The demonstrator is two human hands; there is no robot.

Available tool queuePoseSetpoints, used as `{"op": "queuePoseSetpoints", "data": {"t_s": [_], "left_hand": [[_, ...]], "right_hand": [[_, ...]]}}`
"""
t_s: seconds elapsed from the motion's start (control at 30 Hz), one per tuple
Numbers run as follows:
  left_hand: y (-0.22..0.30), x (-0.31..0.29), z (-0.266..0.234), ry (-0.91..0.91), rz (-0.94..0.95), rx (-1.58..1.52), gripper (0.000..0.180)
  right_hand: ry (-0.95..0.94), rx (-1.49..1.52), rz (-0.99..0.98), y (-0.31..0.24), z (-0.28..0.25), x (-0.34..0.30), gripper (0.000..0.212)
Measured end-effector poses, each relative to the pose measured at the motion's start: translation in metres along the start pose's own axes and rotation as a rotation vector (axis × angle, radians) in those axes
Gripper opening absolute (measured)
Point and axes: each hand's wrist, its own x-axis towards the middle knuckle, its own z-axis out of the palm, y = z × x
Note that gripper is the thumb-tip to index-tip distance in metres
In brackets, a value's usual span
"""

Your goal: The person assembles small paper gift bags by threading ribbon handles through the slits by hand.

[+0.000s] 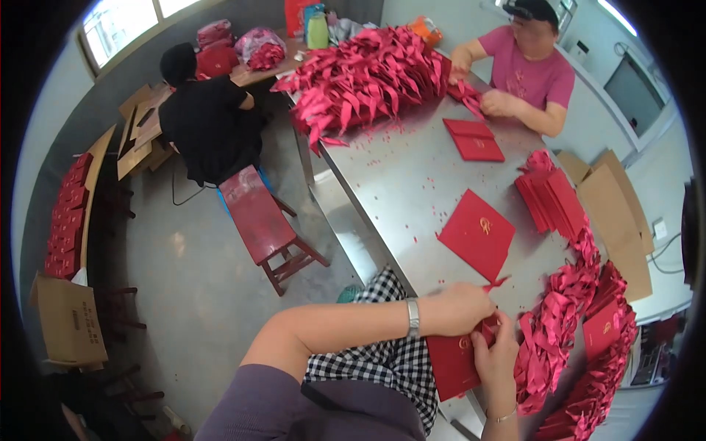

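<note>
Right hand [497, 354] grips red folder [447, 361], left hand [460, 309] curls over it

The folder lies at the steel table's [408, 198] near edge; whether the left hand pinches anything is hidden. This piece looks unfinished — the far heap [368, 77] and the stack [553, 202] at right, both ribboned, seem done. Two flat folders [478, 234] lie beyond — trailing ribbons [551, 331] crowd the right, and a co-worker [533, 73] is far right.

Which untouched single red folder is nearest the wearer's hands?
The diamond-angled folder, gold emblem up, just beyond the left hand; the other single folder lies farther off, by the co-worker.
</note>
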Motion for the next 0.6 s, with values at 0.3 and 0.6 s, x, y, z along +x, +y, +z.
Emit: {"op": "queuePoseSetpoints", "data": {"t_s": [0.3,0.6], "left_hand": [[-0.055,-0.001,-0.037,0.194,-0.261,0.313,0.009],[-0.001,-0.061,-0.047,0.351,-0.278,0.027,0.038]], "right_hand": [[-0.134,-0.039,-0.044,0.013,0.0,0.028,0.049],[-0.203,0.013,0.024,0.017,-0.006,0.023,0.044]]}}
